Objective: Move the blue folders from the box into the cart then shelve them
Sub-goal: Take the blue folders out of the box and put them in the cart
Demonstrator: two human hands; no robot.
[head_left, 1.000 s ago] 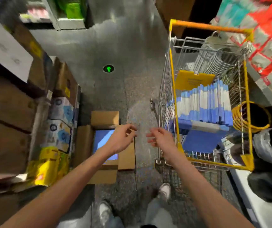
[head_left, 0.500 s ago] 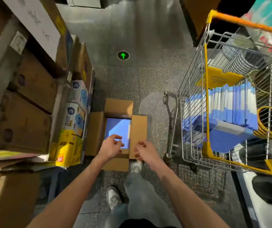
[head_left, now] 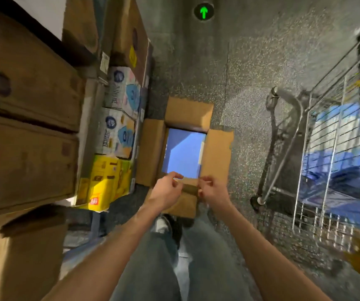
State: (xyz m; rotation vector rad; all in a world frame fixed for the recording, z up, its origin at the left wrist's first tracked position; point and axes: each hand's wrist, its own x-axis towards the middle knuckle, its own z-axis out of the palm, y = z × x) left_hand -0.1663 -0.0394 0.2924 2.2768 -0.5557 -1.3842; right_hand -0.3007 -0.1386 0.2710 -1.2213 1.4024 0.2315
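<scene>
Hovering above the near flap of the open box (head_left: 217,157), in the head view, the left hand (head_left: 166,192) and right hand (head_left: 212,191) were side by side, fingers loosely curled and grasping nothing. The blue folder (head_left: 183,153) lay flat inside the box, just beyond both hands. More blue folders (head_left: 348,174) sat in the wire cart (head_left: 299,114) at the right.

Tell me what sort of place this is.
Probably a shop aisle or stockroom: a wire cart on the right, cartons of goods stacked along the left, and a green arrow set in the floor.
</scene>
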